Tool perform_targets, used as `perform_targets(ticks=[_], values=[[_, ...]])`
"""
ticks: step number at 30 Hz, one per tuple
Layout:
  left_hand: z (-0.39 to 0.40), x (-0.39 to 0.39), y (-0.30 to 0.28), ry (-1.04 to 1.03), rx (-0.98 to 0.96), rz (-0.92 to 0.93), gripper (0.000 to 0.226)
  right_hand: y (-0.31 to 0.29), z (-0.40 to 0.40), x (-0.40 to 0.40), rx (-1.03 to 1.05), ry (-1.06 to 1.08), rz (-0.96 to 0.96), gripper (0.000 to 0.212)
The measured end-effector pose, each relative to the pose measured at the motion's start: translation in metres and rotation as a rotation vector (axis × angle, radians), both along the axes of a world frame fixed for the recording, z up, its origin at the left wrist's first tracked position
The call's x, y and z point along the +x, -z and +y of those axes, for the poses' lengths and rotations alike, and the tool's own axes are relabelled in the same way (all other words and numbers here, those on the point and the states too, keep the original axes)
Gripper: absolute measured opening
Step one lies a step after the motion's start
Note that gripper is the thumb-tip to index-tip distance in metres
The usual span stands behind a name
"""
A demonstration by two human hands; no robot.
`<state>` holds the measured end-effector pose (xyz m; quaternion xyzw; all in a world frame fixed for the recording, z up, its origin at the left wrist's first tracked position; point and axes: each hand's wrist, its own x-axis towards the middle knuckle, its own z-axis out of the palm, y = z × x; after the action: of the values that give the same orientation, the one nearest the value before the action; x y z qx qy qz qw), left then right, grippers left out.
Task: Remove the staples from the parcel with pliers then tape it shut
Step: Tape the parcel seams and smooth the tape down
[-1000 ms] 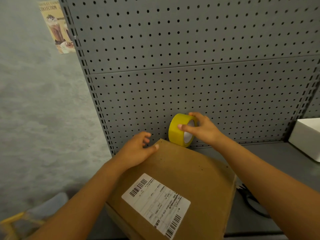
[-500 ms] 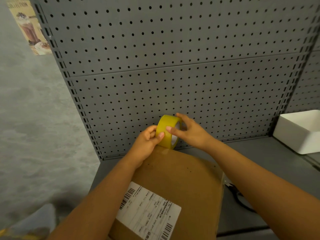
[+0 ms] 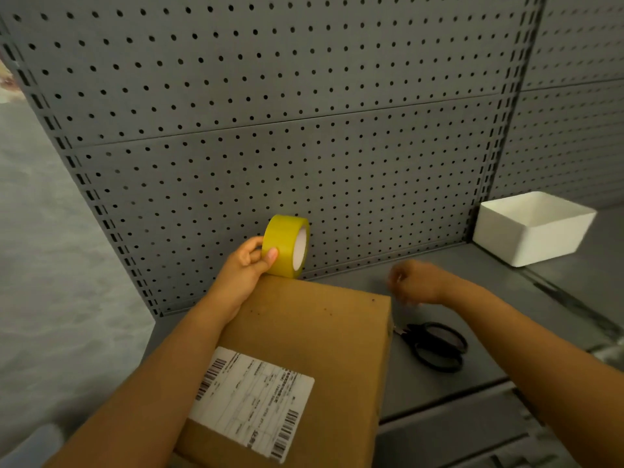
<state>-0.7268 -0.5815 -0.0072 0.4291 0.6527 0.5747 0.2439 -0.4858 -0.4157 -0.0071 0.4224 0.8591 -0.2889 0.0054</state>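
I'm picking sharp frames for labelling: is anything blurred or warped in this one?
Head view: the right hand is motion-blurred, its fingers unreadable; the left hand and yellow tape roll are sharp; the wide-angle lens bows the pegboard lines; the parcel label text is too soft to read.

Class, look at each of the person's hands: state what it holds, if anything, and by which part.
The left hand grips the yellow tape roll by its outer band. The blurred right hand seems empty.
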Motion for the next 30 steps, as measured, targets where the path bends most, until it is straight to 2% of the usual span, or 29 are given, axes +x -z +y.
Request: perform_targets(ticks=[3,7,10,12,17,22,27,30], values=[[0.000,0.000,0.001,0.007,0.011,-0.008,0.016,0.004,-0.005,0.019,-0.073,-0.055,-0.234,0.021],[0.000,0.001,0.001,0.004,0.012,-0.019,0.027,0.006,-0.012,0.036,-0.114,-0.063,-0.308,0.032],[0.000,0.001,0.002,0.005,0.012,-0.016,0.030,0.012,-0.018,0.043,0.002,-0.077,-0.370,0.047],[0.000,-0.001,0.003,0.010,0.002,-0.023,0.030,0.018,-0.021,0.043,0.109,-0.067,-0.373,0.050],[0.002,-0.005,0.000,0.035,-0.036,-0.069,0.023,0.023,-0.018,0.042,0.145,0.059,-0.217,0.037],[0.001,-0.007,-0.002,0.053,-0.058,-0.074,0.024,0.009,-0.013,0.028,0.139,0.186,0.067,0.032],[0.000,-0.005,0.001,0.019,-0.041,0.013,0.024,-0.010,-0.023,0.005,0.055,0.104,0.373,0.027],[-0.001,-0.006,0.002,0.031,-0.041,0.003,0.031,-0.017,-0.036,-0.006,0.018,-0.033,0.413,0.028]])
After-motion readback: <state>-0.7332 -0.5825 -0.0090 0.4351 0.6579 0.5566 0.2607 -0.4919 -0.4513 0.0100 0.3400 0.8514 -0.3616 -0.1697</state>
